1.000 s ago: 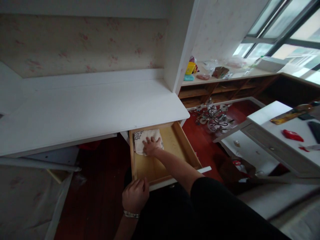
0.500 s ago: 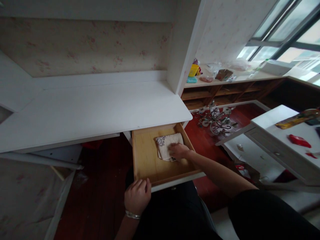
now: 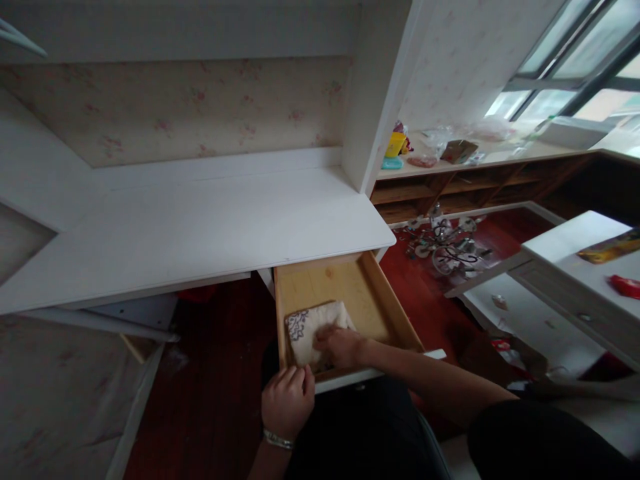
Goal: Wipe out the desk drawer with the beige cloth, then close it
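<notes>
A pulled-out wooden drawer [image 3: 395,303] sits below the white desktop, just in front of me. Inside it, near the front left corner, lies a folded cream cloth [image 3: 327,315] with a dark floral print. My right hand [image 3: 340,347] presses down on this cloth with bent fingers, slightly blurred by motion. Closed over the top of the drawer's front edge at its left end is my left hand [image 3: 289,402], with a bracelet at the wrist. The tips of both hands' fingers are partly hidden.
The white desktop [image 3: 225,220] spans the left, under a shelf. A metal chandelier [image 3: 447,243] lies on the red floor to the right. Beyond it, a low wooden shelf unit [image 3: 405,191] bears bags and a box. A white cabinet [image 3: 555,290] is tipped at the far right.
My right hand has brought the cloth from the drawer's right side to its front left. My left hand keeps its place on the drawer edge. The whole view has shifted a little.
</notes>
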`<state>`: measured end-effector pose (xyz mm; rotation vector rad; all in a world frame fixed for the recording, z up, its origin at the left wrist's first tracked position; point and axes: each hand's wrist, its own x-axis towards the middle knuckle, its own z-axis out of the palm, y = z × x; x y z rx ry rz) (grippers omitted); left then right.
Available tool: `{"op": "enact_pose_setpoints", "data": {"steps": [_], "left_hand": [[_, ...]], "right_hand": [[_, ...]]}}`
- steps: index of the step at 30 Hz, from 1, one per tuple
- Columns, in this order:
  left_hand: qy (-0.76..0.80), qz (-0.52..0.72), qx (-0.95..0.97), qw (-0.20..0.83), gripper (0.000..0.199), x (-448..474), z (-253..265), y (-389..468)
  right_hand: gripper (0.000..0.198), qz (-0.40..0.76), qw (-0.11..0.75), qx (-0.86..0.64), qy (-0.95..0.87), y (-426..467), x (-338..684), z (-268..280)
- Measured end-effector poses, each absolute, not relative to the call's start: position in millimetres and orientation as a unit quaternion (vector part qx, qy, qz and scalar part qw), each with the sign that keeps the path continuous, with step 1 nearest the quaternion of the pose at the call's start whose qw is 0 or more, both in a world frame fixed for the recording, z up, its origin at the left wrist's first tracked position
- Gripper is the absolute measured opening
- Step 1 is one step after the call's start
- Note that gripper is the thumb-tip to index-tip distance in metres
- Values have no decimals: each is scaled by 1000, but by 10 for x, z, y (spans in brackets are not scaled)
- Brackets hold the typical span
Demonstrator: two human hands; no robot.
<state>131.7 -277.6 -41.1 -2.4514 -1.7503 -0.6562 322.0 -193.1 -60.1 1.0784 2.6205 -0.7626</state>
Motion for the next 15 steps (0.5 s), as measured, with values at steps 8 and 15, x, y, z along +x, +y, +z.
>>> {"op": "enact_pose_setpoints", "data": {"steps": [8,15], "left_hand": [[-579,-212,-787,23,34,1333,-410,-2767],[-577,-203,-791,14,32,1326,-396,-2759]], "right_hand": [[36,-143,105,489,854,-1526,2627,-679],[53,-161,107,553,810,-849,2752,-806]]}}
